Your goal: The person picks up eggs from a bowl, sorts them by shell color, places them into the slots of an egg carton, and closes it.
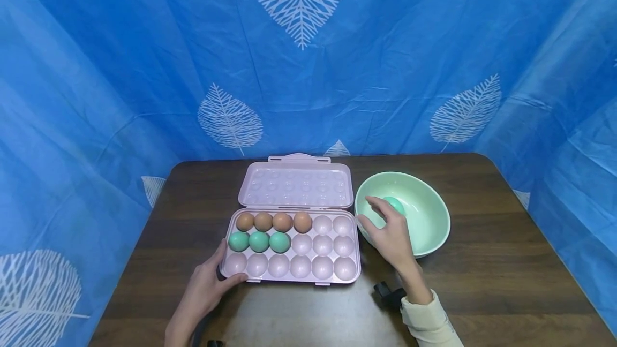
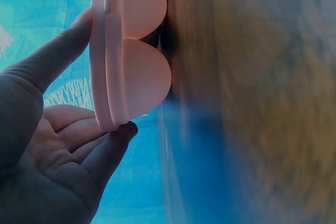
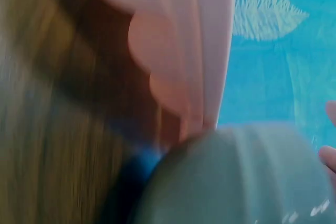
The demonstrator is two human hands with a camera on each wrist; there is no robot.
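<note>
A pink egg carton (image 1: 294,274) lies unfolded on the table, its dimpled lid (image 1: 296,181) laid back behind it. Several brown eggs (image 1: 282,222) sit in the back row from the left, and three green eggs (image 1: 259,241) in the middle row. My left hand (image 1: 204,288) grips the carton's front left corner; the left wrist view shows thumb and fingers (image 2: 113,153) at its rim. Above the left side of a light green bowl (image 1: 431,218) is my right hand (image 1: 392,237), thumb and fingers apart, holding nothing visible. A green egg (image 1: 395,205) lies in the bowl, partly hidden by that hand.
The dark wooden table (image 1: 491,283) carries both the carton and the bowl, which stand close side by side. A blue curtain (image 1: 366,95) with white leaf prints hangs behind and at both sides. A black strap (image 1: 389,294) shows at the right wrist.
</note>
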